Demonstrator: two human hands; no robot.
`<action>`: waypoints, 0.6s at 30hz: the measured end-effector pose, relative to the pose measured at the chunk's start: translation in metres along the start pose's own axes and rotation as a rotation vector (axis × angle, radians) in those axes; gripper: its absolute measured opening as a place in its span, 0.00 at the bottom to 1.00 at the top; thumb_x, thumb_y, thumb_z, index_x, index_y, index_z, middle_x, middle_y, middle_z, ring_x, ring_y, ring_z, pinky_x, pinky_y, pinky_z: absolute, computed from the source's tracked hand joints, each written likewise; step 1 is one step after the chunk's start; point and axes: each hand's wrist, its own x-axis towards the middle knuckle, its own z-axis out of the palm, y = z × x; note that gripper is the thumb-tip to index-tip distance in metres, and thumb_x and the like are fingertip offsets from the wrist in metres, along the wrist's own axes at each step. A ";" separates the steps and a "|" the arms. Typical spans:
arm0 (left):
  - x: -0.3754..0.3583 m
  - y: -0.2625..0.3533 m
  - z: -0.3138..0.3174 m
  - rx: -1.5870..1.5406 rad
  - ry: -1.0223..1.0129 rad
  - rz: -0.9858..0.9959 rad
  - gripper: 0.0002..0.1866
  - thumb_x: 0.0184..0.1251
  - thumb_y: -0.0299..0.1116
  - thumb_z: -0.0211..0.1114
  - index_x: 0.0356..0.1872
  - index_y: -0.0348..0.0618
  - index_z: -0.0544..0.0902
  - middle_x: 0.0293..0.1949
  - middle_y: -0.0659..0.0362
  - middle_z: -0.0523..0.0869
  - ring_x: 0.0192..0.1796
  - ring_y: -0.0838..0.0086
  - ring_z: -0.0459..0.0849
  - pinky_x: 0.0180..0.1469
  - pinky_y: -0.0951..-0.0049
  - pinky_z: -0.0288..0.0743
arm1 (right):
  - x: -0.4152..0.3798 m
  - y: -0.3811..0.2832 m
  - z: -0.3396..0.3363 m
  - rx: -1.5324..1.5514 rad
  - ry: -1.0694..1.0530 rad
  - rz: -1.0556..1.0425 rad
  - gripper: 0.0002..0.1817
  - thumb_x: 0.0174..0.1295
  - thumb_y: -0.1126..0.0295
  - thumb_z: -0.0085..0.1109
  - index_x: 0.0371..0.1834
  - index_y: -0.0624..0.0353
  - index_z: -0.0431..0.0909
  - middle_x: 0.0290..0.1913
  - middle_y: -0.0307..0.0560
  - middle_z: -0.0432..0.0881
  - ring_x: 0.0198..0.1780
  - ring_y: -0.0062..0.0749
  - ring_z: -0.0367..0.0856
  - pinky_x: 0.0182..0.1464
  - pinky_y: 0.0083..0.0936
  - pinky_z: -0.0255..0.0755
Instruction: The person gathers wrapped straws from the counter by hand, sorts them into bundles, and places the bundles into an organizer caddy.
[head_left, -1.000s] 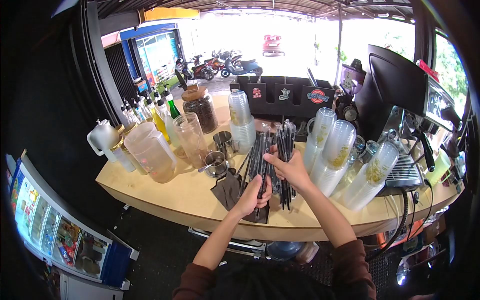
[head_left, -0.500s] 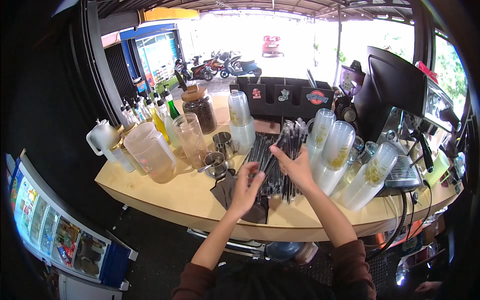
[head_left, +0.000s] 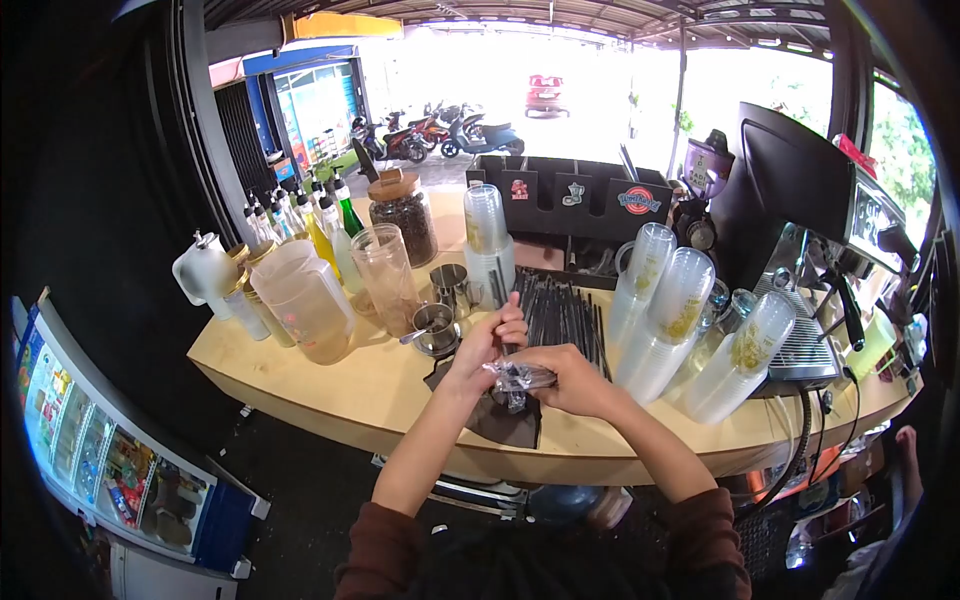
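Loose black straws (head_left: 562,312) lie in a pile on the wooden counter, just beyond my hands. My left hand (head_left: 488,345) is closed around black straws (head_left: 497,286), whose tops stick up above the fingers. Close against it, my right hand (head_left: 575,380) grips a bundle of plastic-wrapped straws (head_left: 520,378); crinkled clear wrapper ends show at its near side. How far the bundle runs behind the fingers is hidden. A dark cloth (head_left: 505,425) lies partly under my hands at the counter's front edge.
Stacked plastic cups (head_left: 668,315) stand right of the straws, another cup stack (head_left: 487,235) behind. Metal pitchers (head_left: 436,325), a clear jug (head_left: 303,300) and syrup bottles (head_left: 320,230) are on the left. A coffee machine (head_left: 800,210) stands right, a black organiser (head_left: 570,195) at the back.
My right hand has brought the wrapped bundle down and left, from upright over the pile to beside my left hand. My left hand has risen slightly and closed on black straws.
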 end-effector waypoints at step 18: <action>-0.071 0.009 0.008 1.975 0.121 0.780 0.46 0.39 0.33 0.70 0.61 0.33 0.54 0.46 0.49 0.71 0.46 0.65 0.73 0.48 0.71 0.67 | 0.086 -0.008 0.063 0.715 0.407 0.454 0.10 0.53 0.68 0.62 0.26 0.59 0.71 0.14 0.31 0.66 0.13 0.11 0.61 0.16 0.12 0.55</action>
